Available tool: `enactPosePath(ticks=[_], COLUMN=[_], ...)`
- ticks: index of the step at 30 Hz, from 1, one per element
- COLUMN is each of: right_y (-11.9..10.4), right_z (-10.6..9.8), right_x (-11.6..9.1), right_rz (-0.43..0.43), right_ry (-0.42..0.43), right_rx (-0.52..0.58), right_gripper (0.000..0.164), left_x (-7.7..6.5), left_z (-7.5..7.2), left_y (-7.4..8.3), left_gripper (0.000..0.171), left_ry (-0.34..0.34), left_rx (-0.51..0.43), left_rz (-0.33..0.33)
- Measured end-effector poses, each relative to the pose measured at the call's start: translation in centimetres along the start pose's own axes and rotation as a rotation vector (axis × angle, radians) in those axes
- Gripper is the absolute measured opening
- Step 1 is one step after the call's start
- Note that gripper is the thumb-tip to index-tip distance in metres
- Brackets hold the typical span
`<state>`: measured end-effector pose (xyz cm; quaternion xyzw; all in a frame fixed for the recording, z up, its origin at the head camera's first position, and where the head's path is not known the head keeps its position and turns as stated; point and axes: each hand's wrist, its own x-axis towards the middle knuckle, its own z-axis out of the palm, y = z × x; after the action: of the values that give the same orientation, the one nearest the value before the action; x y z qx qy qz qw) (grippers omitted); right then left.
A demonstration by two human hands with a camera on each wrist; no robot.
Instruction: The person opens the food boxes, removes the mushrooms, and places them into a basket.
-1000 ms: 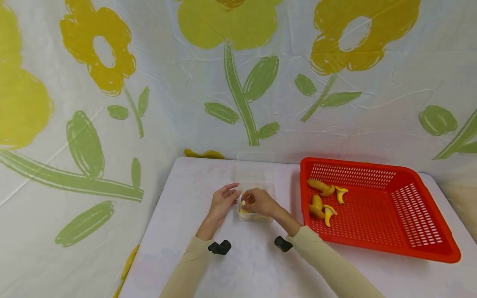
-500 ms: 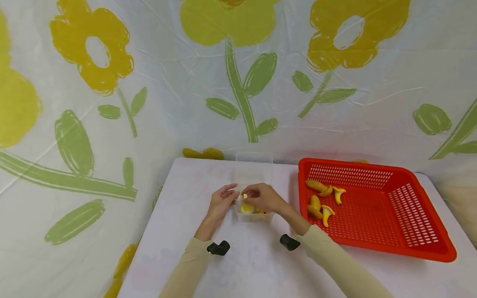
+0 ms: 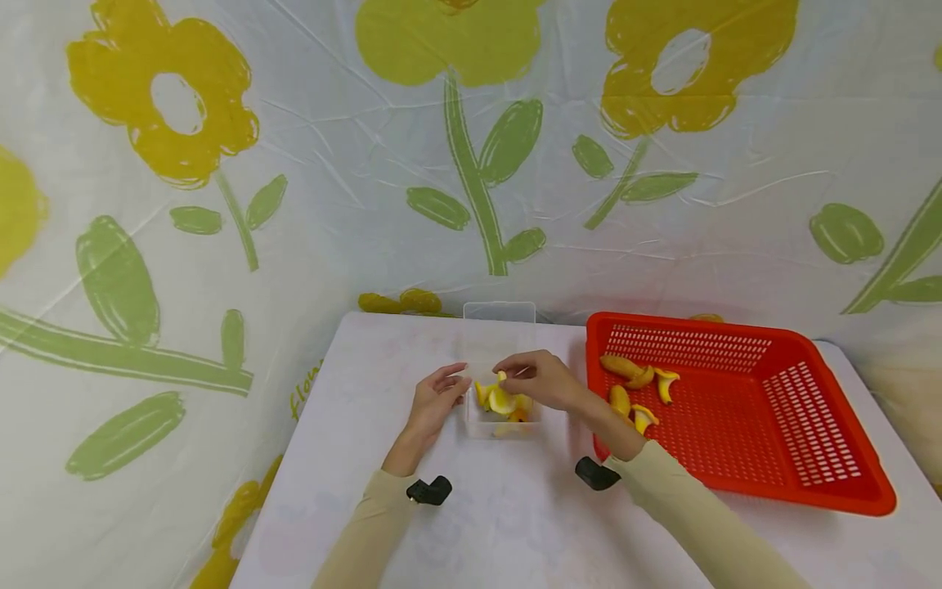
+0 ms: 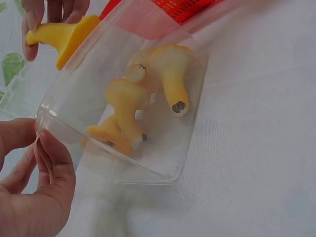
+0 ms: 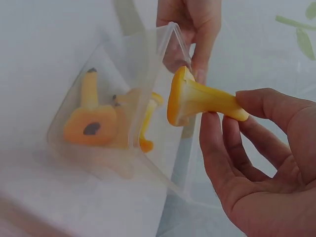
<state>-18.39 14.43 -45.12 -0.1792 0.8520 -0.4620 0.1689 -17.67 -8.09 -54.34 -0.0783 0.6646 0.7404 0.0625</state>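
Observation:
My right hand pinches a yellow mushroom by its stem, thumb against fingers, with the flared cap facing the box. The mushroom is above the open top of a clear plastic box. Several yellow-orange mushrooms lie inside, some with dark spots at the stem ends. My left hand is at the box's left side, and in the left wrist view its thumb and finger pinch the rim near a corner. The box's clear lid stands raised at the back.
To the right stands a red perforated basket. Several mushrooms, brownish ones and yellow ones, lie at its left end. A flower-print cloth hangs behind the white-covered table.
My right hand has lifted and moved right with the yellow mushroom, uncovering more of the box's contents. My left hand has stayed at the box. The head view has shifted slightly.

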Motion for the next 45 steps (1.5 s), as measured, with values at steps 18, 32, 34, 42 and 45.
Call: enactPosePath(ticks=[18, 32, 34, 42, 45], right_y=[0.5, 1.8, 1.9, 3.4, 4.3], right_z=[-4.8, -8.5, -9.2, -11.7, -12.5], right_x=[-2.3, -4.2, -4.6, -6.3, -6.9], right_rz=[0.08, 0.144, 0.161, 0.2, 0.205], right_ry=[0.022, 0.095, 0.099, 0.115, 0.119], right_rx=[0.129, 0.172, 0.183, 0.174, 0.16], right_gripper=[0.04, 0.044, 0.045, 0.05, 0.053], left_x=[0.4, 1.0, 1.0, 0.3, -0.4], left_z=[-0.1, -0.4, -0.4, -0.1, 0.1], left_y=[0.4, 0.7, 0.7, 2.4, 3.4], left_gripper=[0.039, 0.044, 0.044, 0.042, 0.041], left_ry=[-0.01, -0.039, -0.043, -0.053, -0.05], left_rx=[0.006, -0.016, -0.017, -0.002, 0.004], left_rz=[-0.009, -0.037, -0.043, -0.062, -0.065])
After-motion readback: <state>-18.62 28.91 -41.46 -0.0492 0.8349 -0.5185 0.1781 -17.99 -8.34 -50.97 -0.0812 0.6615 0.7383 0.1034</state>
